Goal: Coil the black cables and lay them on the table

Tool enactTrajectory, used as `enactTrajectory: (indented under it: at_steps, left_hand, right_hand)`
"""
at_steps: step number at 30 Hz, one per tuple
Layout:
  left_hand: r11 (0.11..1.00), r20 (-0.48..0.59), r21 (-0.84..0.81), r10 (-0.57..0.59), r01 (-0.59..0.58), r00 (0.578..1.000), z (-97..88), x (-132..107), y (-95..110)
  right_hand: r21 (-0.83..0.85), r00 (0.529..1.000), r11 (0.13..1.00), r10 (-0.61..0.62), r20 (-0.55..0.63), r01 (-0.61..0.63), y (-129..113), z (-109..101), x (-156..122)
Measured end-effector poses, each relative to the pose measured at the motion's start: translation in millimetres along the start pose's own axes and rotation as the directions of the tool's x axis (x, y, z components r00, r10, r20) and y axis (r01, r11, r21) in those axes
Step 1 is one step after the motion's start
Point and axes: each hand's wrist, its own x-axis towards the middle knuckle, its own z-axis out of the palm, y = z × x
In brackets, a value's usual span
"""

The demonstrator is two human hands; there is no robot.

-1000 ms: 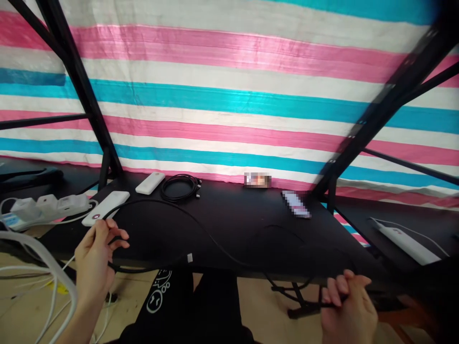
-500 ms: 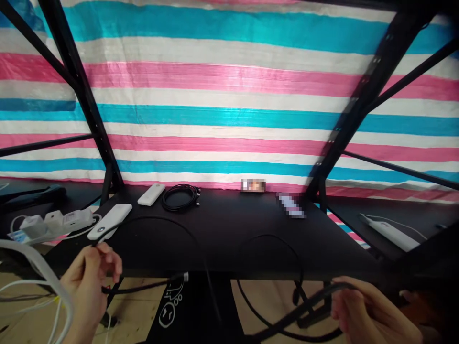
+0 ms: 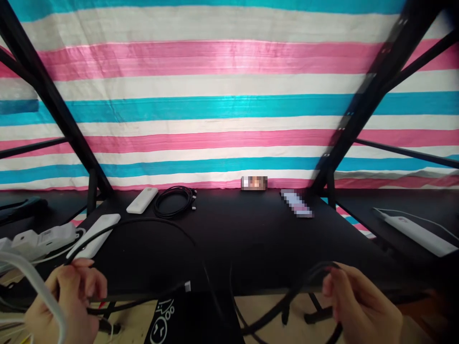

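Observation:
A black cable (image 3: pixel 154 220) runs in loose loops between my two hands over the front of the black table (image 3: pixel 229 239). My left hand (image 3: pixel 66 298) is closed on it at the lower left, and one end with a silver plug (image 3: pixel 187 286) sticks out to the right from below that hand. At the lower right, my right hand (image 3: pixel 362 303) pinches a bundled stretch of the cable, which sags towards the bottom of the view. A long white power bank (image 3: pixel 93 236) lies just beyond my left hand, partly behind the cable.
Behind it are a smaller white power bank (image 3: pixel 142 200) and a coiled black cable (image 3: pixel 174 202). Two blurred-out items, one flat (image 3: pixel 297 203) and one upright (image 3: pixel 254 183), are at the back right. A power strip with white chargers (image 3: pixel 43 241) is at left; a white device (image 3: pixel 418 234) lies at right.
The view has shifted, so the table's things sit slightly differently. My left hand has moved left and down in view; my right hand is a little higher and further left. Both keep hold of the cable.

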Motion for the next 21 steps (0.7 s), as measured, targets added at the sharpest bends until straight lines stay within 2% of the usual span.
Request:
enactTrajectory:
  at_steps: [1,3,5,7,10,14,19,21]
  left_hand:
    - [0.998,-0.044,-0.048,-0.031,0.029,0.999,4.9,2,-1]
    - [0.985,-0.065,-0.114,-0.135,0.127,0.989,14.0,7,-6]
    - [0.969,-0.019,-0.093,-0.232,0.229,0.973,22.1,10,-12]
    - [0.961,0.018,-0.054,-0.271,0.272,0.962,30.4,12,-19]
    - [0.974,0.036,0.009,-0.228,0.228,0.973,43.0,15,-26]
    - [0.993,0.082,0.032,-0.117,0.115,0.990,54.1,25,-33]
    - [0.996,0.181,0.037,-0.092,0.087,0.979,54.0,38,-47]
    - [0.994,0.206,0.062,-0.103,0.092,0.973,51.9,40,-50]
  right_hand:
    - [0.006,0.998,0.999,0.039,-0.041,-0.039,3,2,4]
    - [0.044,0.992,0.992,0.124,-0.028,-0.122,13,6,14]
    - [0.067,0.980,0.979,0.186,0.069,-0.190,26,13,25]
    - [0.030,0.961,0.973,0.221,0.164,-0.228,41,20,34]
    - [-0.055,0.951,0.968,0.251,0.183,-0.245,57,30,44]
    - [-0.134,0.935,0.947,0.313,0.166,-0.293,64,38,51]
    - [-0.350,0.864,0.851,0.470,0.179,-0.391,71,50,49]
    - [-0.383,0.854,0.843,0.477,0.208,-0.377,78,58,45]
